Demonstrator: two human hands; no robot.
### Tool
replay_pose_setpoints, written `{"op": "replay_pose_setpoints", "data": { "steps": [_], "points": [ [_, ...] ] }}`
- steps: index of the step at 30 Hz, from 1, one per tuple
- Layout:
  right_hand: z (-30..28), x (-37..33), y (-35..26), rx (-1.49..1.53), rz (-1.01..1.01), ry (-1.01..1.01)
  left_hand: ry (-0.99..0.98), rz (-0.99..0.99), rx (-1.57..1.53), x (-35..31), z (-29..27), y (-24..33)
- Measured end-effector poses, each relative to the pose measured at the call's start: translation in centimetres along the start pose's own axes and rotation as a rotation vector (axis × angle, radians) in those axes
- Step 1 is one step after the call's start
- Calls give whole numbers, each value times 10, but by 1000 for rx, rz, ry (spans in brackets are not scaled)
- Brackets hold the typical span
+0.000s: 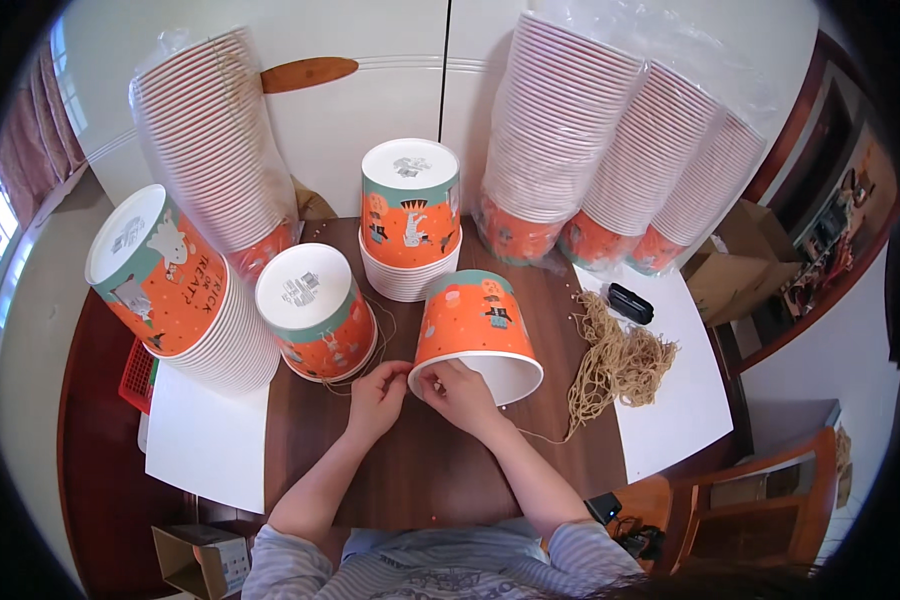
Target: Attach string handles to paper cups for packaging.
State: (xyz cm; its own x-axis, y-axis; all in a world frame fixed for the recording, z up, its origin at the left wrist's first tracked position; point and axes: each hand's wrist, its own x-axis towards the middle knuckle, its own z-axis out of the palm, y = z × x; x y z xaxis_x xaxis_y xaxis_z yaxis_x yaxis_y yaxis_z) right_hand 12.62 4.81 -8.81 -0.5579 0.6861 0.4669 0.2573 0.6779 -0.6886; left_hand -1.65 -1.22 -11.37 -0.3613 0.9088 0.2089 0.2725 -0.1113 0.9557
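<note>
An orange paper bucket [457, 322] with a teal band and cartoon figures lies on its side on the brown tabletop, its white-rimmed mouth toward me. My right hand [460, 397] is at the left of that mouth, its fingers partly inside and closed at the rim. Just left of the rim, my left hand [378, 398] is closed in a pinch; whatever is between its fingertips is too small to make out. From a tangle of tan cord [615, 365] on the right, a thin strand runs toward the bucket. Another bucket [320, 312] stands upside down to the left, with cord beside it.
Nested upside-down buckets stand at back centre [410, 220] and far left [175, 290]. Tall plastic-wrapped bucket stacks rise at back left [205, 140] and back right [560, 130]. A small black case [630, 303] lies beside the cord. A wooden chair [755, 500] is at lower right.
</note>
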Motion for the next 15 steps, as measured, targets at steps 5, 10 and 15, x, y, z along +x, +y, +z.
{"op": "replay_pose_setpoints", "data": {
  "steps": [5,10,15],
  "points": [
    [3,-1,2,1,15,-8,10,15,-14,-1,0,0],
    [2,-1,0,-12,27,2,-6,11,26,-2,-1,5],
    [2,-1,0,-27,44,6,0,27,-8,-2,1,2]
  ]
}}
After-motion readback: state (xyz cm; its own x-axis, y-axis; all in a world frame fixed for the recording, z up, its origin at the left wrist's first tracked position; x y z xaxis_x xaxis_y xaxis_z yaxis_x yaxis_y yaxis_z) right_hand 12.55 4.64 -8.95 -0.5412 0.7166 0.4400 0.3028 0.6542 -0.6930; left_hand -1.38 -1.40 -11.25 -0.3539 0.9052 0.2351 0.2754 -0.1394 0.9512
